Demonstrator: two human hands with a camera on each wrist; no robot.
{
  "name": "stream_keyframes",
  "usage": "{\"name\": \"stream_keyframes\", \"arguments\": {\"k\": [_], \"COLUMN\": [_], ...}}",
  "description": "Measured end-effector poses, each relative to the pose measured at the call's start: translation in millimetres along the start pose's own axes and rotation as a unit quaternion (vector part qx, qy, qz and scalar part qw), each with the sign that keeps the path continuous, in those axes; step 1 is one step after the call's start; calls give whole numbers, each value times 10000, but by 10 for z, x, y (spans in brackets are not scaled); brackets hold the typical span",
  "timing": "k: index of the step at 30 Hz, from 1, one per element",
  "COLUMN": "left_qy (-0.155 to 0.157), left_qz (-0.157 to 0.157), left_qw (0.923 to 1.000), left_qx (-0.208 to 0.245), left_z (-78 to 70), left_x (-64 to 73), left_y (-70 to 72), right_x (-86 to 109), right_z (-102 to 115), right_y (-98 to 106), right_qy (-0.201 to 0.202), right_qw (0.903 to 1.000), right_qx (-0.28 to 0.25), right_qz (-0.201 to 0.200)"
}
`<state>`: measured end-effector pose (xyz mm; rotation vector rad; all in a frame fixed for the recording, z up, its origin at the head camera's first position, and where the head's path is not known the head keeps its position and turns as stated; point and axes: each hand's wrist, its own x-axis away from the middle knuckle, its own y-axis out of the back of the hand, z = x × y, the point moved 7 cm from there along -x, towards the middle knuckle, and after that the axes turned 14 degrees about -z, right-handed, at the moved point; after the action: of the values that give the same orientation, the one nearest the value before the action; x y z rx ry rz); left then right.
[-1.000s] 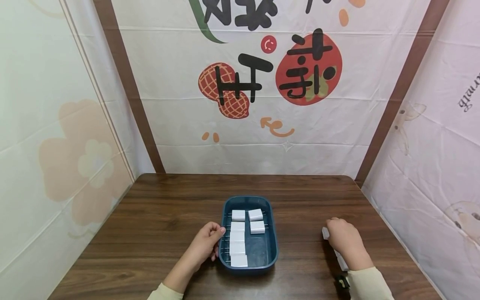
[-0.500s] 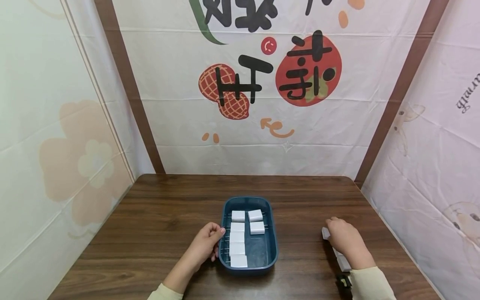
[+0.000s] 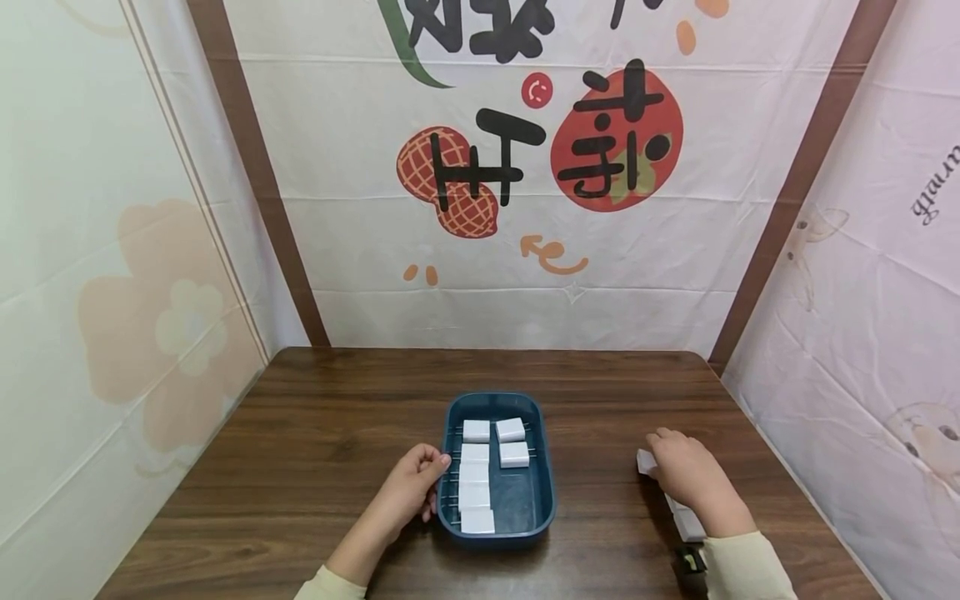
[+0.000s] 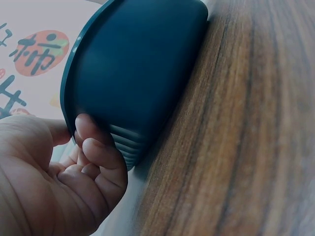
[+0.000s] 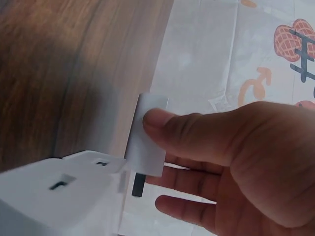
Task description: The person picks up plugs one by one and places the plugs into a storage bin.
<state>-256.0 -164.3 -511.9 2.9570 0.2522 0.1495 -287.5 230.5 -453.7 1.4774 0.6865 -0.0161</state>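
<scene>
My left hand [image 3: 408, 487] pinches the near-left rim of a dark blue plastic box [image 3: 517, 504], thumb over the edge and curled fingers against the outer wall [image 4: 133, 64]. In the box lie white plug-like blocks [image 3: 474, 473] with thin metal prongs, several in a left column and two at the upper right. My right hand [image 3: 693, 475] holds another white block [image 5: 147, 137] between thumb and fingers; a dark flat prong sticks out of its lower end. Close beside it stand more white blocks [image 5: 64, 182] in a row, with slots in their faces, partly hidden by the hand in the head view.
The brown wooden table [image 3: 337, 400] carries the box at its middle and the row of white blocks at the right. A dark wrist strap [image 3: 690, 560] sits by the right sleeve. Printed white curtains [image 3: 525, 317] hang behind and at both sides.
My right hand has shifted slightly away and to the left, with the white block now apart from the row. The left hand and the box have stayed put.
</scene>
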Motion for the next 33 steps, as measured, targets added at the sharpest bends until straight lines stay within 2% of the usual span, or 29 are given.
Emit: {"name": "stream_keyframes", "arguments": {"k": [7,15,22,28,33], "left_qy": [-18,14,22,13,1], "left_qz": [1,31,31,27,32], "left_qw": [10000,10000,10000,10000,10000], "left_qx": [-15,33,31,32,14], "left_z": [-5,2,-3,-1,-11], "left_x": [-10,-6,4,0,6], "left_y": [2,0,2,2,-2], "right_x": [-45,-94,-131,-163,-186], "right_z": [58,117,229,324,396], "right_y": [62,149,225,245,280], "right_qy": [201,257,387,470,651], "right_qw": [9997,9991,9978,9975,9954], "right_qx": [-30,-51,-166,-155,-145], "right_qz": [-136,-336,-509,-506,-688]}}
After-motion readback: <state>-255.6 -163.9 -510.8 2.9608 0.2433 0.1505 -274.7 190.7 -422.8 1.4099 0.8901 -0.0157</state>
